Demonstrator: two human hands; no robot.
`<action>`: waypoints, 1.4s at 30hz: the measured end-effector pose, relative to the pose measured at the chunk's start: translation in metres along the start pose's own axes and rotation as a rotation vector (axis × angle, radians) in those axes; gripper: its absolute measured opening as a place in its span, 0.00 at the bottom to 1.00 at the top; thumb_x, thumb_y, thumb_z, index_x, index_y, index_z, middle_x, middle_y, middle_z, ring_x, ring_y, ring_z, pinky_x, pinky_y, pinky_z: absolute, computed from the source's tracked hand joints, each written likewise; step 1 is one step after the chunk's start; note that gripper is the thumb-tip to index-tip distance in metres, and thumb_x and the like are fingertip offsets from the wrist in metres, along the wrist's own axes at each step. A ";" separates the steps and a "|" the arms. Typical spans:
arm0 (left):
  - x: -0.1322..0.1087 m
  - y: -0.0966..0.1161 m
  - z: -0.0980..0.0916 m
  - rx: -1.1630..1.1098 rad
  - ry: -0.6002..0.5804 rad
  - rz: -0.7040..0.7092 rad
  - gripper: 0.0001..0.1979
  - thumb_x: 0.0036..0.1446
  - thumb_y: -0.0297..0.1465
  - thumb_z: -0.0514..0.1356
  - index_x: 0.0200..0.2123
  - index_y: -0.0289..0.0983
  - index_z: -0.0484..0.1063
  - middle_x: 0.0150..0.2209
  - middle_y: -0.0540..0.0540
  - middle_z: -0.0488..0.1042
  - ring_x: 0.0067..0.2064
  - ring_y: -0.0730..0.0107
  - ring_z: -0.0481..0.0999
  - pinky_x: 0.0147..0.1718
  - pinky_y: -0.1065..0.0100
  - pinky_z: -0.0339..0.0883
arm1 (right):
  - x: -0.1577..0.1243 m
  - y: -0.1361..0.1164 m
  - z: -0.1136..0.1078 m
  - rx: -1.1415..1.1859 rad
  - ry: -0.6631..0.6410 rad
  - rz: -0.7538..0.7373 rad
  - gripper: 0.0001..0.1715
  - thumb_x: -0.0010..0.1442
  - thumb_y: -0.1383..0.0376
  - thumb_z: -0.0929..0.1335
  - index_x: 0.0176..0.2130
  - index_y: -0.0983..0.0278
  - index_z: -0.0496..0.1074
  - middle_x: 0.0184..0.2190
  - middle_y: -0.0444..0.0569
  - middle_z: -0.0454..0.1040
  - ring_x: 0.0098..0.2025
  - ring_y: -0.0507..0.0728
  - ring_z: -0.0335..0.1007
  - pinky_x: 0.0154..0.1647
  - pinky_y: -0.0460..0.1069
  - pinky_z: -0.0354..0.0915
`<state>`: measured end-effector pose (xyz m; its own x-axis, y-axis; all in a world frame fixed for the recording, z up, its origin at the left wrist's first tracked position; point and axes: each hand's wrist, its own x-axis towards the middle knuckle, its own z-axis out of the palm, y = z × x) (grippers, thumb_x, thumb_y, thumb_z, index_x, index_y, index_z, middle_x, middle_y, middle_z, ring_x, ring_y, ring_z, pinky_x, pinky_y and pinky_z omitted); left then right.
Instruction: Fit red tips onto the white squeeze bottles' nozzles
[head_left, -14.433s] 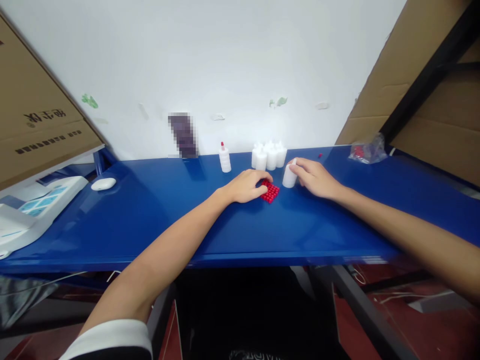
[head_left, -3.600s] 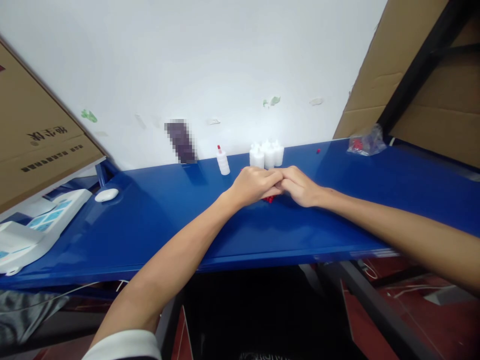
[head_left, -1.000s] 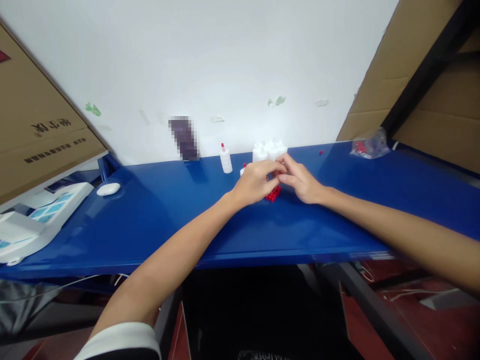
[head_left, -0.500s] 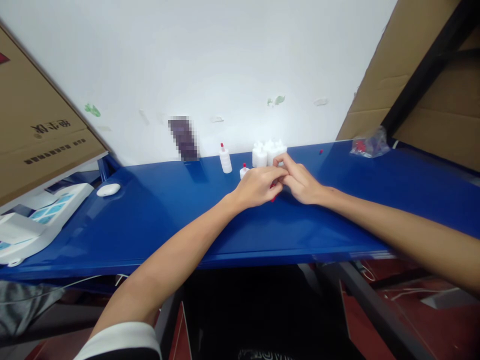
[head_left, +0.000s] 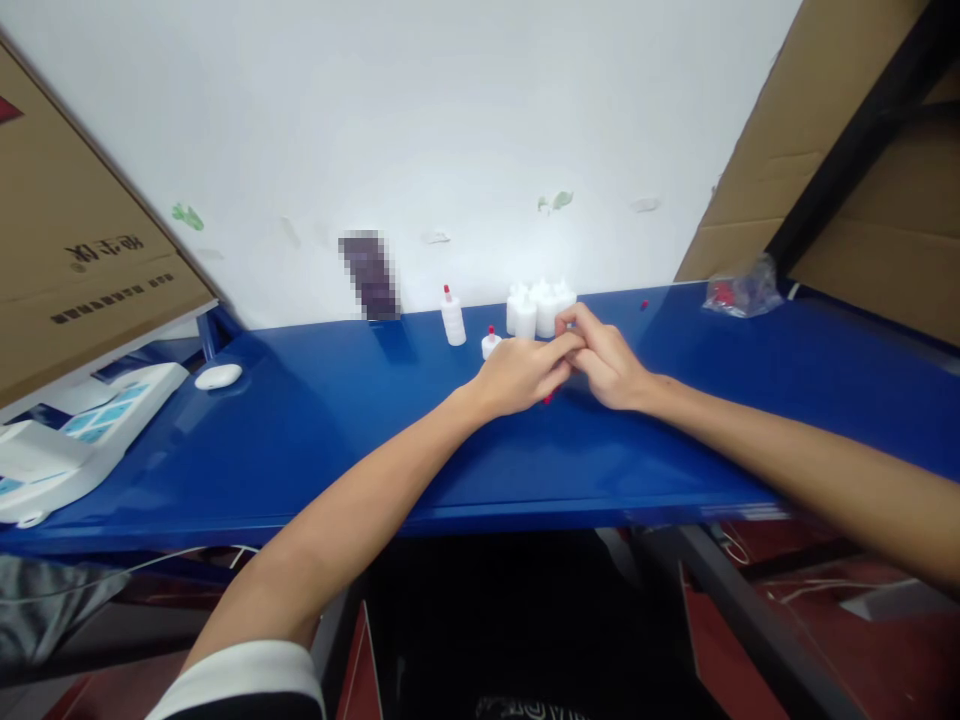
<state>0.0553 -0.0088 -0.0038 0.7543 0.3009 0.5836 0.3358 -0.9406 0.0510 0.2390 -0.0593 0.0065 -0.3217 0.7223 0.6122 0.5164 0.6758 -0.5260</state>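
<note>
My left hand (head_left: pixel 523 380) and my right hand (head_left: pixel 609 364) meet over the middle of the table, their fingertips bent and pressed together. Whatever small thing sits between the fingers is hidden. Just below the left fingers, small red pieces (head_left: pixel 552 397) show, partly covered by the hand. Behind the hands stands a cluster of several white squeeze bottles (head_left: pixel 526 316) with pointed nozzles. A white bottle with a red tip (head_left: pixel 454 322) stands upright to the left. Another red-tipped white bottle (head_left: pixel 490 344) is partly hidden behind my left hand.
The blue table (head_left: pixel 315 430) runs along a white wall. A single red cap (head_left: pixel 644 304) and a clear bag with red pieces (head_left: pixel 741 290) lie at the back right. At left are a white oval object (head_left: pixel 218 377), a white device (head_left: pixel 112 420) and a cardboard box (head_left: pixel 90 230).
Both hands stay joined in nearly the same place, with small shifts of the fingers. Less red shows between the fingers now. The view has moved very slightly.
</note>
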 end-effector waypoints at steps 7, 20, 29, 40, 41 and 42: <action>-0.003 -0.035 -0.014 -0.105 0.192 -0.193 0.10 0.75 0.34 0.50 0.47 0.39 0.69 0.28 0.51 0.76 0.27 0.72 0.74 0.30 0.69 0.62 | 0.004 0.015 0.003 0.008 0.049 0.104 0.11 0.66 0.61 0.62 0.49 0.58 0.62 0.25 0.39 0.68 0.25 0.55 0.65 0.33 0.54 0.61; -0.008 -0.049 -0.018 -0.084 0.125 -0.225 0.13 0.70 0.33 0.52 0.39 0.36 0.75 0.27 0.49 0.76 0.29 0.70 0.72 0.32 0.67 0.61 | 0.009 0.017 0.000 -0.165 -0.042 0.195 0.08 0.58 0.65 0.65 0.37 0.62 0.74 0.31 0.48 0.78 0.30 0.57 0.69 0.36 0.53 0.62; -0.005 -0.037 -0.025 0.000 -0.131 -0.149 0.16 0.66 0.38 0.55 0.43 0.36 0.80 0.35 0.45 0.80 0.36 0.63 0.77 0.36 0.65 0.66 | 0.008 0.016 0.001 -0.161 -0.053 0.223 0.13 0.59 0.64 0.66 0.45 0.61 0.71 0.29 0.45 0.76 0.28 0.56 0.68 0.35 0.52 0.61; -0.004 -0.042 -0.020 -0.063 0.054 -0.199 0.10 0.68 0.36 0.56 0.42 0.37 0.75 0.32 0.48 0.79 0.31 0.70 0.75 0.34 0.66 0.64 | 0.012 0.037 -0.005 -0.262 -0.060 0.255 0.15 0.55 0.68 0.64 0.42 0.62 0.74 0.31 0.48 0.76 0.32 0.59 0.70 0.39 0.54 0.63; -0.004 -0.044 -0.021 -0.070 0.121 -0.232 0.10 0.68 0.35 0.56 0.44 0.37 0.74 0.33 0.48 0.79 0.30 0.71 0.75 0.34 0.67 0.65 | 0.012 0.039 -0.005 -0.253 -0.055 0.244 0.15 0.54 0.69 0.63 0.42 0.62 0.74 0.31 0.48 0.76 0.33 0.60 0.71 0.40 0.54 0.64; -0.004 -0.047 -0.022 -0.075 0.179 -0.264 0.09 0.68 0.34 0.56 0.45 0.38 0.73 0.33 0.49 0.79 0.30 0.72 0.75 0.34 0.67 0.66 | 0.012 0.040 -0.005 -0.244 -0.051 0.234 0.16 0.54 0.69 0.63 0.41 0.62 0.74 0.31 0.48 0.76 0.34 0.60 0.72 0.41 0.54 0.64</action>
<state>0.0242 0.0303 0.0088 0.5331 0.5097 0.6753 0.4592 -0.8447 0.2751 0.2595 -0.0242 -0.0045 -0.2082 0.8643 0.4579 0.7534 0.4402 -0.4885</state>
